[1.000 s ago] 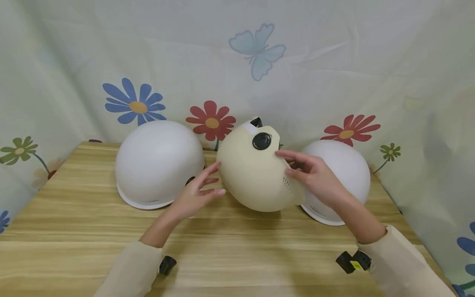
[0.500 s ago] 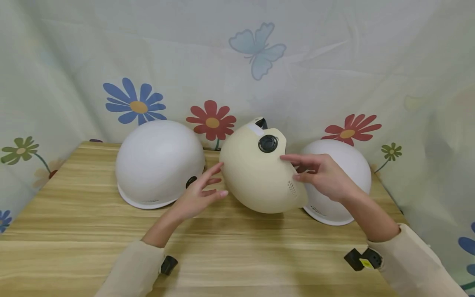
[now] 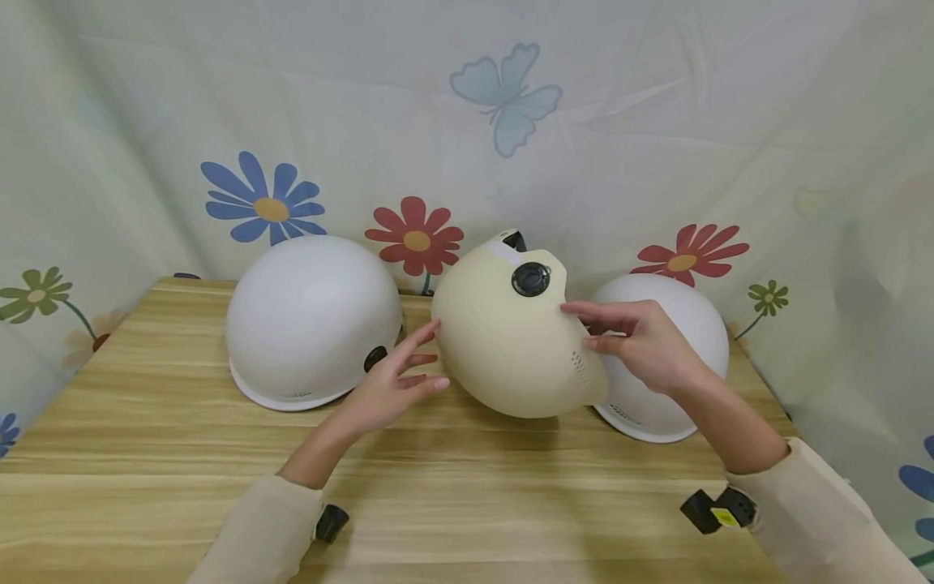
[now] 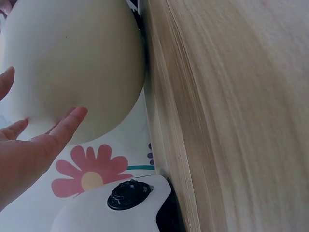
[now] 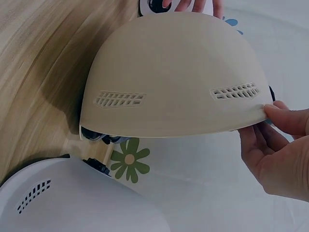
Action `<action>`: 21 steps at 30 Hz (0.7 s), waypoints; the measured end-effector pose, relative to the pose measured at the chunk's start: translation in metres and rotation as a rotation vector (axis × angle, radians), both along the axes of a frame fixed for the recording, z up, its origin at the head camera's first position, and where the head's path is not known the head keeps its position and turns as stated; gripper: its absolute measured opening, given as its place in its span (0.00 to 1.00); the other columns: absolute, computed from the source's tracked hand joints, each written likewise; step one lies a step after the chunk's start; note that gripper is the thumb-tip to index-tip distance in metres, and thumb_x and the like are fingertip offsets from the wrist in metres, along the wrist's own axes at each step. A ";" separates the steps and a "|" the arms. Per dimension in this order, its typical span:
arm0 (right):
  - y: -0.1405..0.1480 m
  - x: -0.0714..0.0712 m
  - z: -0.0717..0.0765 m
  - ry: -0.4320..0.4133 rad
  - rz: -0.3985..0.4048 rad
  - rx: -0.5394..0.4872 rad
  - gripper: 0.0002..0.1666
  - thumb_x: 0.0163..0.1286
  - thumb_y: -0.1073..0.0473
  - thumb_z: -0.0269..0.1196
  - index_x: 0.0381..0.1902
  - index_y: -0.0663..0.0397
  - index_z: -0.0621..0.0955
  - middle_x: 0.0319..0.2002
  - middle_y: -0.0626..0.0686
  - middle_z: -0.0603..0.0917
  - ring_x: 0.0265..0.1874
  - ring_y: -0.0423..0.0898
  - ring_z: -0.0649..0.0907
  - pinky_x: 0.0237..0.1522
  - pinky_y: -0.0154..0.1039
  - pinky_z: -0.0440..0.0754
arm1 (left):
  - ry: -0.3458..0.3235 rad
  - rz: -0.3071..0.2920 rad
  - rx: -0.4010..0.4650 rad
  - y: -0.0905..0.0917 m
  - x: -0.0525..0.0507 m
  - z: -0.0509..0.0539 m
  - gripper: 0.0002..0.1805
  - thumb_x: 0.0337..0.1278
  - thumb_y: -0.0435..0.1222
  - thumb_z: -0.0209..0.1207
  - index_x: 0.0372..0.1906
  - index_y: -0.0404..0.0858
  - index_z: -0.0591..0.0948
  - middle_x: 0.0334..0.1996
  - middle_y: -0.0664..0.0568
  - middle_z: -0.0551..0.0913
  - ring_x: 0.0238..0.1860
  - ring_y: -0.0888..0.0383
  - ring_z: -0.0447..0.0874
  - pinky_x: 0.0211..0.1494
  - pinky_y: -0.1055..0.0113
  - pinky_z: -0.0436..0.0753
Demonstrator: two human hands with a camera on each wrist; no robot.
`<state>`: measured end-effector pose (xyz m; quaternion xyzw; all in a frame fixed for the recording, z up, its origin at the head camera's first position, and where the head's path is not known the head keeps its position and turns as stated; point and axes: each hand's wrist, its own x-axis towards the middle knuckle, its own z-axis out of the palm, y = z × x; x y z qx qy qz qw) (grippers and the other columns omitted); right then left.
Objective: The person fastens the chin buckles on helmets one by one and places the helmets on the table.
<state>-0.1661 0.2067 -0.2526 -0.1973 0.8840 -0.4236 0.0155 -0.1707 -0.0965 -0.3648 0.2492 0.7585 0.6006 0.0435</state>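
On my head feed, the cream helmet (image 3: 511, 349), between left hand (image 3: 379, 393) and right hand (image 3: 653, 349), has shifted slightly rightward since a second ago. My left-wrist feed shows the left fingers apart, tips at its crown (image 4: 96, 87). My right-wrist feed alone shows both vents (image 5: 118, 99) and dark fittings (image 5: 110, 139) inside; the right hand pinches its rim (image 5: 174, 137).

The left forearm (image 3: 251, 531) and right forearm (image 3: 810, 507), both sleeved, reached forward and slanted inward. The left hand (image 3: 379, 393) had its fingers (image 3: 417, 340) extended and parted, the thumb (image 3: 425, 390) lowest. The right hand (image 3: 653, 345) angled leftward, thumb and curled fingers set opposite in a pinch
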 end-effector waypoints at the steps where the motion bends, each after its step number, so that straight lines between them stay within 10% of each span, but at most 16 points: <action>1: 0.001 0.000 0.000 -0.002 -0.005 -0.007 0.24 0.59 0.74 0.58 0.54 0.59 0.78 0.53 0.54 0.78 0.51 0.47 0.77 0.45 0.28 0.75 | 0.000 -0.001 0.002 0.000 0.000 0.000 0.40 0.56 0.36 0.60 0.71 0.45 0.52 0.68 0.44 0.54 0.62 0.41 0.62 0.58 0.48 0.67; 21: 0.009 0.000 -0.001 -0.020 -0.093 -0.211 0.22 0.62 0.68 0.60 0.55 0.68 0.74 0.51 0.57 0.79 0.45 0.36 0.79 0.44 0.30 0.77 | 0.057 0.017 0.019 0.004 0.001 0.007 0.42 0.54 0.35 0.61 0.71 0.46 0.53 0.69 0.51 0.51 0.63 0.45 0.61 0.58 0.49 0.67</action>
